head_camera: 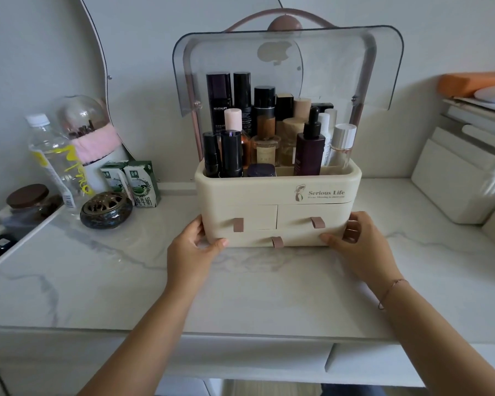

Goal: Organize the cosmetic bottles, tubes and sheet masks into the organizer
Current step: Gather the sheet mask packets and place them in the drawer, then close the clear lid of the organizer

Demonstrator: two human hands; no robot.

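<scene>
Your left grip point(196, 247) holds the organizer point(269, 192) at its lower left corner, with the thumb laid on the front bottom edge and the fingers curled round the side. Your right grip point(360, 247) clasps the lower right corner in the same way, thumb on the front and fingers wrapped round the side wall. A thin bracelet point(390, 291) circles that wrist. The cream organizer stands upright on the marble-patterned surface point(126, 281), toward the wall, with its smoky clear lid point(340, 67) swung up above the top compartment. That compartment is crowded with bottles point(309, 150) standing upright: tall dark ones at the back left, a dark dropper bottle toward the front right, and pale ones at the right end. Below them, three drawers point(257, 217) with pink pull tabs face you. Well apart to the left stand a clear water bottle point(55, 158), two green-and-white milk cartons point(140, 181) and a round dark burner point(106, 210) just in front of the cartons. A white box point(446, 190) sits off to the right.
</scene>
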